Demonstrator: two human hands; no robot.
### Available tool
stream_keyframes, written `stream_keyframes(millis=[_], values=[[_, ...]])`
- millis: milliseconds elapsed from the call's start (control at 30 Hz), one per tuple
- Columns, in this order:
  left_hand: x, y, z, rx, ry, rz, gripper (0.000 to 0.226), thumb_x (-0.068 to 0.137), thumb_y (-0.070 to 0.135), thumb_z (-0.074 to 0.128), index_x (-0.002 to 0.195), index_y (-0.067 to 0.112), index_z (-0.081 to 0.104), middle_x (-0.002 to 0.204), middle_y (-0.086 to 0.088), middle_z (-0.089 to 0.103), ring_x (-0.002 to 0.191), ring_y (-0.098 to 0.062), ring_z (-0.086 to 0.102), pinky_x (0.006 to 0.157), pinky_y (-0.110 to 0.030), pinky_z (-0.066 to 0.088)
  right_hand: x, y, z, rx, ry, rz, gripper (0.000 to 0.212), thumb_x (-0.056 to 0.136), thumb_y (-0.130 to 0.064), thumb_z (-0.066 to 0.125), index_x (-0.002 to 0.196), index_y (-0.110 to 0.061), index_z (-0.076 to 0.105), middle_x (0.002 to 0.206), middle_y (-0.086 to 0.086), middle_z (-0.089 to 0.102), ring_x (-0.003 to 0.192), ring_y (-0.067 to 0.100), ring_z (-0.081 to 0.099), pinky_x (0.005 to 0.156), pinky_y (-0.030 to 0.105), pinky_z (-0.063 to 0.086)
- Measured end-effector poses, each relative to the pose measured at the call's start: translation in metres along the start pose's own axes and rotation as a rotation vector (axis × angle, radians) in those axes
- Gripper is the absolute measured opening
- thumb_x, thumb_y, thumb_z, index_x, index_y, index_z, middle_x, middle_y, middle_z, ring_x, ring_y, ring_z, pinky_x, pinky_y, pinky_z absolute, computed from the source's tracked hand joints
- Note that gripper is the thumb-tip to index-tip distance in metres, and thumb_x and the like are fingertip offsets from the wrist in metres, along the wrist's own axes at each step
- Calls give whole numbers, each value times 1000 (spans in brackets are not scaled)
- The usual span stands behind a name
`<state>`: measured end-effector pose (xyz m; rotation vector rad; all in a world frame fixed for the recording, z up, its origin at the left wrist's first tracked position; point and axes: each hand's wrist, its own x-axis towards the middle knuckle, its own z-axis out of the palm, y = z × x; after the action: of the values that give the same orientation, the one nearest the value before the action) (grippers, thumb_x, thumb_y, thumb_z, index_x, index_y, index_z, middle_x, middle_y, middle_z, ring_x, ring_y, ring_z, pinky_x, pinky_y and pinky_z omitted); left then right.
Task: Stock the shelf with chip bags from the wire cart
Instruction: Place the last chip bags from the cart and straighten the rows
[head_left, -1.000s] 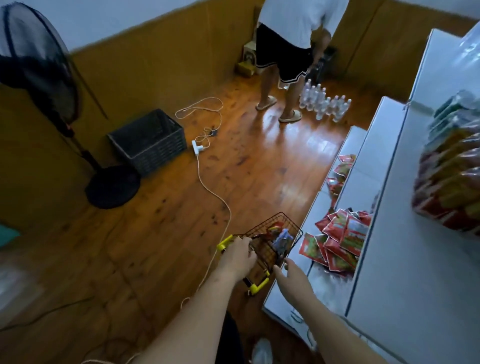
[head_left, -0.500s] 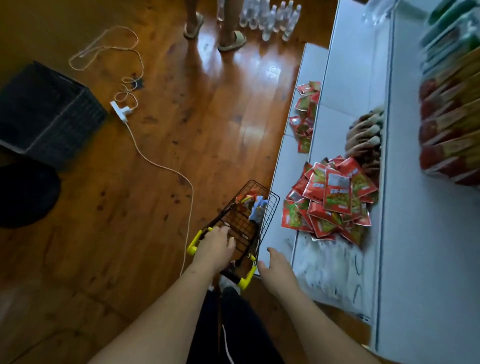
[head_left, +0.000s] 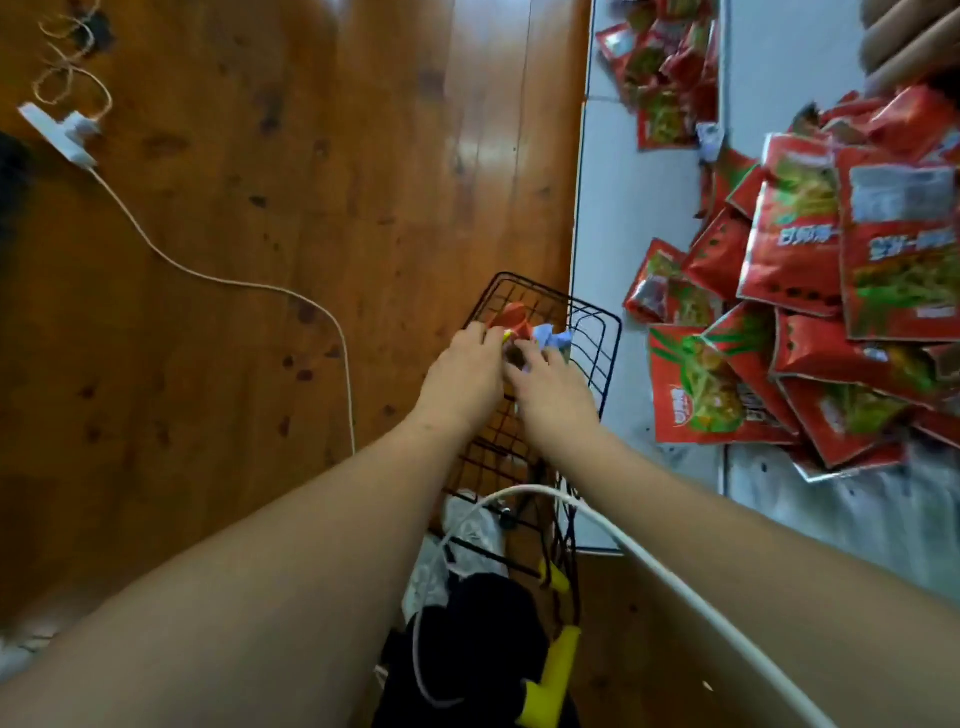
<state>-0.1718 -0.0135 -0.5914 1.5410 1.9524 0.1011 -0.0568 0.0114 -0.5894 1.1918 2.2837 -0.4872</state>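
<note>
Beside the white shelf (head_left: 649, 208), both hands are reaching into the wire cart (head_left: 592, 332). The left hand (head_left: 462, 374) is gripping a red bag (head_left: 514, 317); the right hand (head_left: 550, 384) is touching a pale blue bag (head_left: 553, 338), its grip unclear. Next, I judge, the bags need lifting onto the shelf's near edge.

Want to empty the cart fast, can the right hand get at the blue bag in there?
Probably yes. The right hand is already inside the open-topped cart, fingers at the blue bag; nothing covers it, though the left hand crowds beside it.

Glossy reddish-brown wooden plank floor (head_left: 291, 218), knotted and streaked with glare. At upper left a white power strip (head_left: 57, 130) — its pale cord (head_left: 249, 285) curving across the boards toward the bottom.
</note>
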Motion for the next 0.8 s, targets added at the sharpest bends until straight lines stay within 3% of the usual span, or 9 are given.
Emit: stream_keyframes(millis=[133, 200, 300, 367, 467, 567, 667, 733, 800], values=[[39, -2, 42, 125, -65, -78, 62, 100, 14, 42, 154, 5, 12, 151, -18, 33, 132, -33, 45, 98, -41, 46, 38, 11, 28, -347, -42, -60, 65, 87, -32, 62, 146, -19, 38, 156, 9, 24, 141, 33, 23, 112, 45, 27], [39, 3, 49, 80, -84, -202, 57, 100, 14, 44, 150, 2, 21, 141, -19, 46, 118, -34, 58, 86, -41, 51, 37, 18, 27, -382, -15, 7, 65, 79, -42, 69, 136, -16, 49, 140, 8, 44, 129, 29, 36, 104, 40, 32], [23, 4, 40, 58, -140, -292, 26, 97, 14, 51, 121, 6, 50, 116, -13, 65, 102, -29, 65, 73, -37, 50, 20, 21, 13, -373, -25, 1, 59, 73, -49, 73, 121, -17, 62, 122, 5, 52, 117, 27, 41, 98, 37, 33], [9, 3, 36, 99, -160, -290, 25, 95, 19, 56, 118, 7, 56, 123, -15, 58, 110, -30, 60, 83, -37, 52, 8, 23, 4, -343, 9, -51, 37, 82, -34, 66, 116, -18, 66, 120, 5, 51, 118, 28, 39, 100, 38, 32], [2, 7, 37, 20, -170, -370, 38, 97, 26, 53, 126, 2, 54, 135, -20, 47, 121, -33, 52, 98, -39, 48, 6, 25, -5, -287, 8, -109, 41, 83, -29, 65, 123, -19, 64, 142, 10, 42, 136, 32, 29, 116, 44, 20], [13, 10, 48, -349, -137, -721, 54, 99, 31, 49, 136, -7, 40, 137, -22, 49, 126, -33, 52, 98, -38, 46, 25, 24, -7, -227, -63, -132, 51, 82, -33, 69, 132, -27, 56, 161, 9, 15, 149, 35, 8, 122, 50, 6], [26, -7, 65, -850, -92, -1060, 61, 98, 28, 50, 142, -9, 32, 144, -22, 44, 130, -33, 49, 99, -35, 45, 51, 21, 0, 7, -99, -26, 55, 75, -29, 77, 126, -31, 57, 163, 7, 4, 149, 38, 7, 118, 55, 18], [26, -19, 73, -1203, -44, -1108, 54, 96, 20, 53, 142, -3, 39, 142, -22, 48, 128, -35, 51, 93, -37, 47, 66, 19, 9, 253, -108, 17, 59, 77, -15, 72, 131, -27, 51, 162, 8, 6, 145, 37, 23, 111, 47, 37], [21, -28, 76, -1409, -44, -1046, 40, 97, 19, 52, 134, 4, 52, 138, -20, 54, 125, -36, 56, 83, -35, 48, 73, 18, 16, 445, -89, 39, 84, 77, -11, 71, 148, -20, 28, 160, 8, 14, 139, 31, 38, 104, 35, 45]])
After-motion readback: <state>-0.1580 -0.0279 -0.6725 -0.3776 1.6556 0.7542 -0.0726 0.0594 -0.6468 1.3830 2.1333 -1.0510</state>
